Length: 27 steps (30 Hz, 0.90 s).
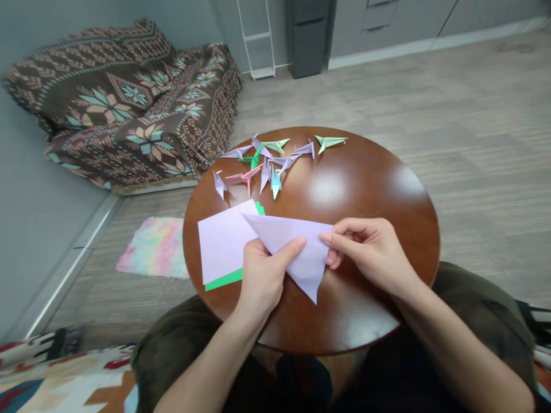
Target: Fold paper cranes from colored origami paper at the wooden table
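- Head view, looking down on 2 hands over a round worktop.
- The folded lilac sheet is held up just above the worktop, between the hands, in a rough triangle with 1 corner pointing down.
- The left hand grips the sheet's near edge, thumb lying on top.
- The right hand pinches the sheet's right corner between thumb and fingers, so both grips are closed on the same sheet.
- A stack of lilac paper lies flat on a green sheet, just beside the left hand, its right side passing behind that hand.
- Beyond the stack, origami cranes in lilac, pink, green and pale blue lie in a loose cluster; a green crane sits slightly apart near the far rim.
- The worktop is glossy brown wood, with glare on its far half.
- A patterned throw covers a low seat by the wall, and a pastel rug lies on the wood-look floor.
- A white rack, a dark bin and grey cabinets stand at the far edge, cut off by the frame.
- The hands hide part of the sheet and stack; the cranes overlap, so their exact count is hard to make out.
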### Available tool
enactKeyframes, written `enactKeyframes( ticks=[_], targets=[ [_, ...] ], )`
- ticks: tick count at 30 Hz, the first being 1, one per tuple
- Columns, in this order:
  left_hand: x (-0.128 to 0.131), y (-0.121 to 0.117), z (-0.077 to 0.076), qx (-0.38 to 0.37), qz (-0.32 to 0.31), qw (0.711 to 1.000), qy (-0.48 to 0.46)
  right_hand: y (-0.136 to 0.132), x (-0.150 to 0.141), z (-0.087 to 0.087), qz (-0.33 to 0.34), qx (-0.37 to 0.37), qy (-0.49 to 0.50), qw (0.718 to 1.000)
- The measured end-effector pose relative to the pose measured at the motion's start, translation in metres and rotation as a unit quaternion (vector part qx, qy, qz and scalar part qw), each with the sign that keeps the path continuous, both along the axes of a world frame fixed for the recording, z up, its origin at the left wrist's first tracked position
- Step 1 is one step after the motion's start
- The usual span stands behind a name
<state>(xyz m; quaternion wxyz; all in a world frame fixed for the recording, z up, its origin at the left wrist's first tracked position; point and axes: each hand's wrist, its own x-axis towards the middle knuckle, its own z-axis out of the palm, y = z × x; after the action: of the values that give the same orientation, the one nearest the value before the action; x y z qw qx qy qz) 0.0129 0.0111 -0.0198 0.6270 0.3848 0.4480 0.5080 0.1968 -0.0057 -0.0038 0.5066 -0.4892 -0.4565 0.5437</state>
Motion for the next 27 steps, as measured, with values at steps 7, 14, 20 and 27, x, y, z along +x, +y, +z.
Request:
enactKeyframes(
  ticks=[7, 14, 20, 27],
  targets=[
    [0.001, 0.000, 0.000, 0.004, 0.011, 1.000, -0.003, 0.000, 0.001, -0.002, 0.000, 0.006, -0.006, 1.000],
    [0.002, -0.001, 0.000, -0.004, 0.007, 1.000, -0.011, 0.000, -0.003, -0.003, 0.025, 0.008, -0.021, 0.999],
    [0.001, 0.004, 0.008, -0.019, 0.013, 0.999, -0.041, -0.002, -0.001, -0.004, 0.023, 0.010, -0.044, 0.999],
    [-0.013, 0.021, 0.021, -0.003, 0.068, 0.995, -0.066, -0.001, -0.002, -0.001, 0.032, 0.006, -0.062, 0.998]
  ],
)
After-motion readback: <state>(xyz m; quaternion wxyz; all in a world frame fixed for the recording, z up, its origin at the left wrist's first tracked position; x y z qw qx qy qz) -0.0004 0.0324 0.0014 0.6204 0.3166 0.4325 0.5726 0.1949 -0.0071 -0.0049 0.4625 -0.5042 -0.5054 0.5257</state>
